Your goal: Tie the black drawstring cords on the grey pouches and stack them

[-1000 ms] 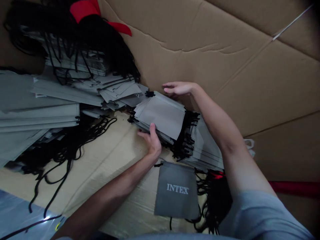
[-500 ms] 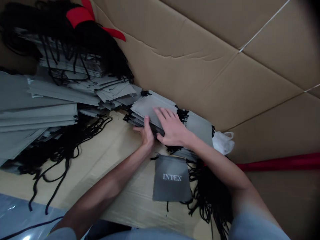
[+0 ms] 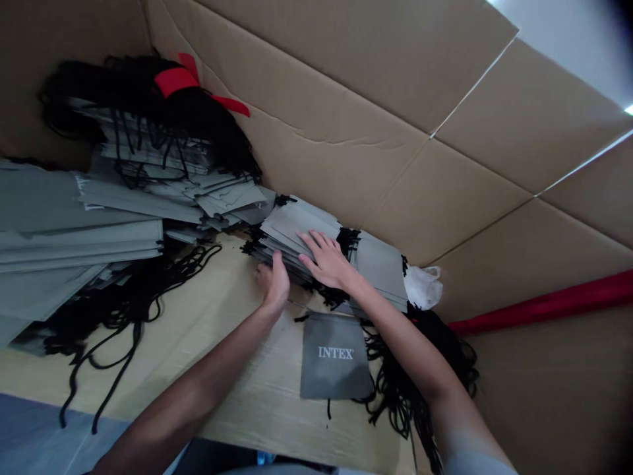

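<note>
A pile of grey drawstring pouches [image 3: 284, 224] with black cord ends lies against the cardboard wall. My right hand [image 3: 327, 260] rests on top of it, palm down with fingers stretched out. At the pile's front edge is my left hand [image 3: 273, 284], thumb raised and apart from the half-bent fingers, with nothing seen in its grasp. Nearer to me, a single grey pouch [image 3: 336, 369] marked INTEX lies flat. Another pouch stack [image 3: 378, 267] sits right of the pile, partly behind my right forearm.
Larger heaps of grey pouches [image 3: 74, 198] spread over the left side, with loose black cords [image 3: 133, 297]. A black cord bundle [image 3: 198, 112] with a red tie [image 3: 177, 80] lies at the back. A clear plastic bag [image 3: 424, 287] and more black cords [image 3: 410, 376] are at right.
My left hand has drawn slightly back from the pile's edge. My right hand stays spread on top, its fingers a little lower. The camera view has shifted, showing more of the upper wall.
</note>
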Tool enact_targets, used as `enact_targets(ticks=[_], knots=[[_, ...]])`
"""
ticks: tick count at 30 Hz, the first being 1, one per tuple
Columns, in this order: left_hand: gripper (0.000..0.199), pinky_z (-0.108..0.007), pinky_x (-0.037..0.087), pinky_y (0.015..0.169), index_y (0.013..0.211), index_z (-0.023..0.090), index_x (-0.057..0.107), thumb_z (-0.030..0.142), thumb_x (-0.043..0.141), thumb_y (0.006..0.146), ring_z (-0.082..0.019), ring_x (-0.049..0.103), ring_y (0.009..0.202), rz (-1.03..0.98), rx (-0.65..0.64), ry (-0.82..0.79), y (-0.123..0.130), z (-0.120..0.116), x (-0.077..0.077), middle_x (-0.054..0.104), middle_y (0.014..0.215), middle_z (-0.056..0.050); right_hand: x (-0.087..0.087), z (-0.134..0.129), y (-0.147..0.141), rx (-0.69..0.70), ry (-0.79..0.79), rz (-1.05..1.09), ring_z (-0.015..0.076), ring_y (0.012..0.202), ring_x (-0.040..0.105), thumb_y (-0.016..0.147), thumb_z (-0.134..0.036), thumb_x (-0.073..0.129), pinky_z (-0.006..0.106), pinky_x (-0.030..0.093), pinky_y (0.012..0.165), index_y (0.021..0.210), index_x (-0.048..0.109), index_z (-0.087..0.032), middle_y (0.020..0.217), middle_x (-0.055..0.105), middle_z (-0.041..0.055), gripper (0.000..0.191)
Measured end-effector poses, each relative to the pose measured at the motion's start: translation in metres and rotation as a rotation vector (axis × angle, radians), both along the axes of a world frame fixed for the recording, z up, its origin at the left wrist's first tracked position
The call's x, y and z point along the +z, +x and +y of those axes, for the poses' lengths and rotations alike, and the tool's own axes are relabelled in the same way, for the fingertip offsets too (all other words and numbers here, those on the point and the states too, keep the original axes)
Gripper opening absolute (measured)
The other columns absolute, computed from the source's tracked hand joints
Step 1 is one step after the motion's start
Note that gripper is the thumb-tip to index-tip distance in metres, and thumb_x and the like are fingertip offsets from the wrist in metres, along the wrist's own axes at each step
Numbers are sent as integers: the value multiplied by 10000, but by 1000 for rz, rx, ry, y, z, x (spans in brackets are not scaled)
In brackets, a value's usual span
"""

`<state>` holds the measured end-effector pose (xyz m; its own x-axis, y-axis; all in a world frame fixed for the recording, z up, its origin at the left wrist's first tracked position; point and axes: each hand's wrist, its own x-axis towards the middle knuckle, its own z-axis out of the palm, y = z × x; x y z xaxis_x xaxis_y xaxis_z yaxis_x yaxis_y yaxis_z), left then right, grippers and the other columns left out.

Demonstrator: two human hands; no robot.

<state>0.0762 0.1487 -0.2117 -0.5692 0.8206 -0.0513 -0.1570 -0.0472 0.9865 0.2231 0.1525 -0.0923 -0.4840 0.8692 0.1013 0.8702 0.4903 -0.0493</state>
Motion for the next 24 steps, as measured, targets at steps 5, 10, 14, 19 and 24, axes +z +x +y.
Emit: enact_targets(ticks=[5, 10, 14, 19, 24], knots=[[453, -519, 681, 1076, 1452, 179, 690, 445, 767, 1094, -291, 738, 1261, 60, 46, -74, -7, -16, 7, 712, 1456, -135, 3, -1, 0, 26, 20, 49, 448, 1709, 401, 1205, -522, 424, 733, 317, 1376, 1846, 304, -274, 1881, 387, 185, 698], [408, -489, 690, 1051, 1416, 181, 707, 439, 756, 1103, -269, 750, 1215, 253, -106, 115, -5, -32, 32, 729, 1418, -128, 1, -2, 0, 55, 40, 85, 390, 1702, 423, 1222, -456, 331, 687, 303, 1395, 1776, 459, -280, 1852, 458, 146, 595], [384, -477, 692, 1038, 1385, 178, 720, 438, 756, 1103, -259, 754, 1189, 420, -231, 228, -4, -32, 49, 741, 1388, -122, -1, -1, 2, 75, 43, 109, 405, 1705, 424, 1221, -413, 291, 723, 316, 1373, 1756, 505, -300, 1859, 461, 112, 587], [390, -489, 684, 1057, 1394, 182, 715, 442, 749, 1106, -264, 749, 1204, 583, -254, 279, -10, -32, 52, 735, 1399, -124, -6, 1, 1, 80, 79, 186, 293, 1654, 526, 1176, -237, 254, 558, 421, 1363, 1755, 510, -258, 1779, 580, 90, 634], [512, -586, 620, 1174, 1526, 207, 653, 457, 757, 1091, -322, 698, 1342, 730, -271, 270, -12, -35, 48, 689, 1496, -144, -8, 2, -2, 7, 162, 253, 273, 1636, 547, 1173, -222, 168, 523, 434, 1350, 1787, 448, -202, 1755, 600, 133, 676]])
